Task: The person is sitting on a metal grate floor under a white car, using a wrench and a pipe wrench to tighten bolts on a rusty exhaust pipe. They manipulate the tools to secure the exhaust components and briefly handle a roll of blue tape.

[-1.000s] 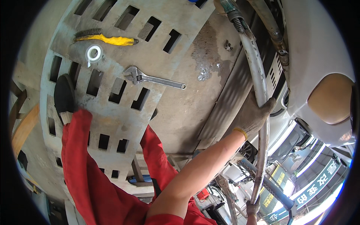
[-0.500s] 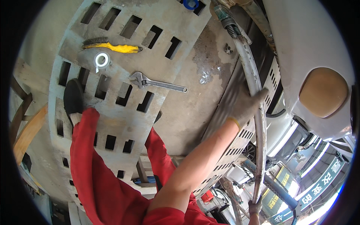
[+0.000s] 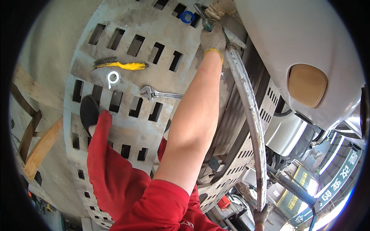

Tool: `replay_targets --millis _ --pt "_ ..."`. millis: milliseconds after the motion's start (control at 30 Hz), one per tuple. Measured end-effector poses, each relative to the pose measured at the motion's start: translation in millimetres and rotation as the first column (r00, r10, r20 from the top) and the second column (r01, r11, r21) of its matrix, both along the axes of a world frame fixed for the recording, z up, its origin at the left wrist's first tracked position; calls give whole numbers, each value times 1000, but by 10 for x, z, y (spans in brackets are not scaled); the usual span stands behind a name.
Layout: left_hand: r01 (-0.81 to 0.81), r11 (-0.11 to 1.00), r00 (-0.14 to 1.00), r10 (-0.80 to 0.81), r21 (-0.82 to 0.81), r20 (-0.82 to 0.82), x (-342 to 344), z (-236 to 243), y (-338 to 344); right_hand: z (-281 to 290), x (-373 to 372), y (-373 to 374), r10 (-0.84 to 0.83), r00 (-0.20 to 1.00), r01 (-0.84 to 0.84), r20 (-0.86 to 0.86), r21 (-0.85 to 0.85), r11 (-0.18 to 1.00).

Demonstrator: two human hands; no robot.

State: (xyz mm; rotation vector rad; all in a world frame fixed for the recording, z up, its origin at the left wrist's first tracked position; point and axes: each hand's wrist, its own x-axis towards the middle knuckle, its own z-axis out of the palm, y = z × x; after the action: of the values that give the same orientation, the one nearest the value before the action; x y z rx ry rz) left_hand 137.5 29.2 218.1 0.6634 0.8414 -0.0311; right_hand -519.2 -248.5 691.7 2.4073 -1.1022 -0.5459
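Note:
A long curved grey metal pipe [image 3: 250, 115] runs from the top of the view down to the lower right, beside a white vehicle body [image 3: 293, 30]. My gloved left hand [image 3: 213, 39] is closed around the pipe's far end, by a fitting with a braided hose [image 3: 203, 17]. My gloved right hand [image 3: 262, 215] grips the pipe's near end at the bottom edge, and only part of this hand shows. My red trouser leg [image 3: 104, 165] and black shoe [image 3: 88, 111] stand on a slotted steel plate [image 3: 127, 131].
On the slotted plate lie an adjustable wrench [image 3: 154, 93], a yellow-handled wire brush [image 3: 123, 65], a white ring [image 3: 113, 77] and a blue cap [image 3: 187, 16]. Wooden strips [image 3: 38, 150] lie at the left. Black ribbed vehicle parts [image 3: 235, 154] sit under the pipe.
My left hand has slid up along the pipe from its middle to the far end by the fitting. My right hand stays on the near end. The view has shifted.

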Motion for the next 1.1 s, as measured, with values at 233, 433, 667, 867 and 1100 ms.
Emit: replay_targets --millis 233,433,667,867,1100 --pt "-51 885 991 101 -462 84 22 -329 257 181 -245 1308 -227 957 229 -180 -12 973" --pt "88 898 899 -258 431 355 490 -1181 787 -117 -491 1836 -59 997 62 -51 55 997" --pt "322 945 927 -305 -48 216 254 -575 657 -293 -703 2027 -329 930 367 -164 338 867" --pt "98 889 892 121 -447 435 -371 -679 1099 -98 -1108 2040 -110 993 95 43 262 960" --pt "29 965 999 -34 -261 -16 -537 -1180 2181 -701 -608 1668 -147 959 259 -243 536 804"
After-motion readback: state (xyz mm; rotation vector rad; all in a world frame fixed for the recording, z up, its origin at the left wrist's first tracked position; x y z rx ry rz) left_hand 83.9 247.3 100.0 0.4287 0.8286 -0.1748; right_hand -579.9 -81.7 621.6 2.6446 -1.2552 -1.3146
